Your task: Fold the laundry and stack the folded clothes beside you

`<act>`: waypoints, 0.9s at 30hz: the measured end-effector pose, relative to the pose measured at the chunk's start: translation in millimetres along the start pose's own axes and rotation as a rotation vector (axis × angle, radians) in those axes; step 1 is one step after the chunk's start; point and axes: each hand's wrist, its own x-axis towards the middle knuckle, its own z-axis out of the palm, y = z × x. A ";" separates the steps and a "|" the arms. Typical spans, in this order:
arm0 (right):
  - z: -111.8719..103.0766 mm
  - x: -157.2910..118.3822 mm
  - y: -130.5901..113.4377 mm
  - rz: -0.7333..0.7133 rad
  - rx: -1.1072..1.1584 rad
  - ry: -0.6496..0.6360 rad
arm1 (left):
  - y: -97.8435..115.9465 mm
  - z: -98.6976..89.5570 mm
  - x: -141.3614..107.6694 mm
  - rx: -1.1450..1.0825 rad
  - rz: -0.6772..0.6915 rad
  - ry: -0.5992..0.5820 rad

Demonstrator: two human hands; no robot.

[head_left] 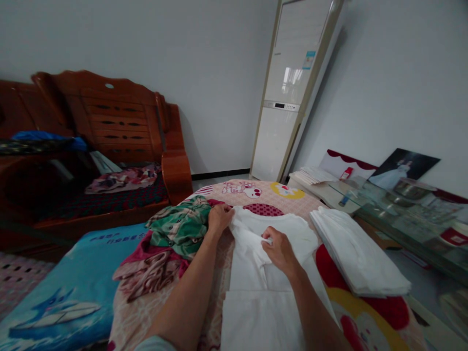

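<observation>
A white T-shirt (244, 275) lies spread in front of me, its neckline at the far end and its lower part folded up. My left hand (220, 218) pinches the shirt's far left corner near the shoulder. Over the middle of the shirt, my right hand (280, 249) is closed on a bunched bit of the same fabric, pulling it into creases. Just left of my left hand lies a heap with a green plaid shirt (181, 226) and a crumpled pinkish garment (153, 273). To the right rests a stack of folded white clothes (356, 251).
Everything lies on a patterned pink cloth (288, 190). A blue printed cover (73, 292) is at the left, before a wooden sofa (120, 117). A tall air conditioner (281, 97) stands in the corner. A glass shelf (413, 243) with bowls and a photo runs along the right.
</observation>
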 end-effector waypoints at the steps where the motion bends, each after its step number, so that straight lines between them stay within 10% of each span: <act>1: 1.0 -2.4 2.2 0.007 0.077 0.006 | 0.7 1.3 -0.3 -0.015 0.000 0.006; 7: 10.2 -9.2 12.2 0.099 0.625 -0.031 | 4.5 6.3 -2.8 -0.101 0.024 0.044; 17: 6.8 -10.4 3.9 0.185 0.798 0.117 | 1.3 14.9 -2.2 -0.201 0.056 0.075; 27: 25.3 -13.6 10.4 0.252 0.309 -0.088 | -12.1 27.4 -0.3 -0.276 -0.004 0.068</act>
